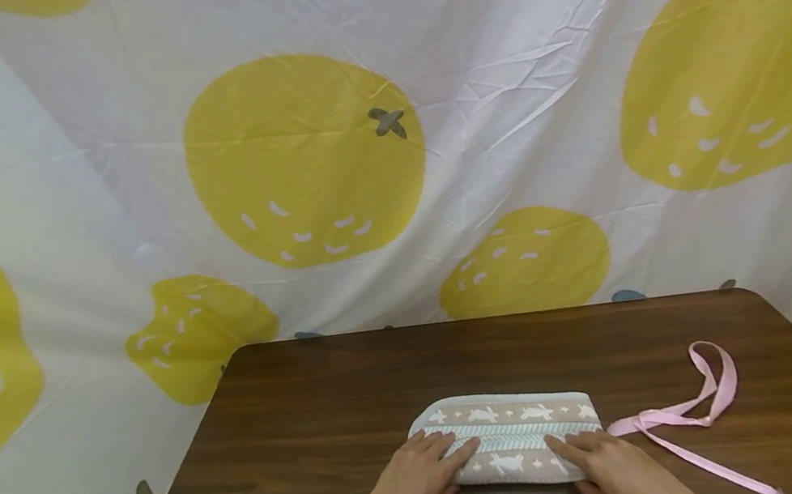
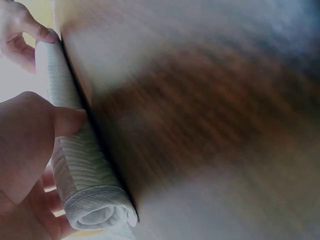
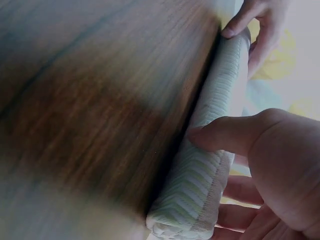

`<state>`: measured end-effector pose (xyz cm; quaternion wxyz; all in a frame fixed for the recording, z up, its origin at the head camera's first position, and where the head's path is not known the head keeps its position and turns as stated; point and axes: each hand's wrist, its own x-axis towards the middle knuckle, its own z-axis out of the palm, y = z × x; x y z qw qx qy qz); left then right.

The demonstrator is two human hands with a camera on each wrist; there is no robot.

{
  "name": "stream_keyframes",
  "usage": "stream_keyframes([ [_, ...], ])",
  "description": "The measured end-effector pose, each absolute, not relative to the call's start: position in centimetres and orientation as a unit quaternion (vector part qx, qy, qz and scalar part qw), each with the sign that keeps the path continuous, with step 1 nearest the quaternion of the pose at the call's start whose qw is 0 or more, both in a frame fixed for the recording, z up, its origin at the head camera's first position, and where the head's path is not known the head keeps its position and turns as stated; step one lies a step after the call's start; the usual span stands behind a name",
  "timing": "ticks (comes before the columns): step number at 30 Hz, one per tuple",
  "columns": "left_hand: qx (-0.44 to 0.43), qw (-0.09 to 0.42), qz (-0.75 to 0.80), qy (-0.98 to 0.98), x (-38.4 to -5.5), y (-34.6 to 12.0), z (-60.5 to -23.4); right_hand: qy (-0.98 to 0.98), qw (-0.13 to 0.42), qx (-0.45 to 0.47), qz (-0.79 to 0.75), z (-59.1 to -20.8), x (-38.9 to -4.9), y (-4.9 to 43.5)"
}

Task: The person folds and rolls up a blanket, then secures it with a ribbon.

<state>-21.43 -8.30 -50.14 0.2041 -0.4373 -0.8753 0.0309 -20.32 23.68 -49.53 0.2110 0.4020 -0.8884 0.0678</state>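
Observation:
A quilted cloth (image 1: 509, 434) with white rabbits and pale green stripes lies partly rolled on the table. My left hand (image 1: 412, 486) grips its left end and my right hand (image 1: 627, 469) its right end. In the left wrist view, the thumb lies on the near side of the rolled cloth (image 2: 85, 162), fingers on the far side; a spiral shows at its end. The right wrist view has the right thumb pressing the same roll (image 3: 192, 177), with fingers behind it. A pink ribbon (image 1: 723, 389) trails on the table beside the cloth's right end.
The dark brown wooden table (image 1: 298, 421) has rounded far corners. Behind it hangs a white curtain (image 1: 497, 105) printed with large yellow fruit, which also runs down along the left side.

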Motion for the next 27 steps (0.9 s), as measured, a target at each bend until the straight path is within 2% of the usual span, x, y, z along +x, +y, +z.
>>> stream_keyframes([
  [11, -0.437, 0.203, 0.027, -0.876, -21.4, -8.2, -50.2, -0.890, 0.202, 0.404, 0.064, -49.4, -20.2, 23.9],
  [19, -0.447, 0.128, -0.006, -0.885, -20.8, -8.5, -49.0, -0.854, 0.250, 0.447, 0.094, -49.9, -20.5, 24.5],
  [27, -0.440, 0.113, -0.036, -0.890, -20.1, -8.6, -48.0, -0.846, 0.230, 0.466, 0.115, -49.5, -20.3, 24.8],
])
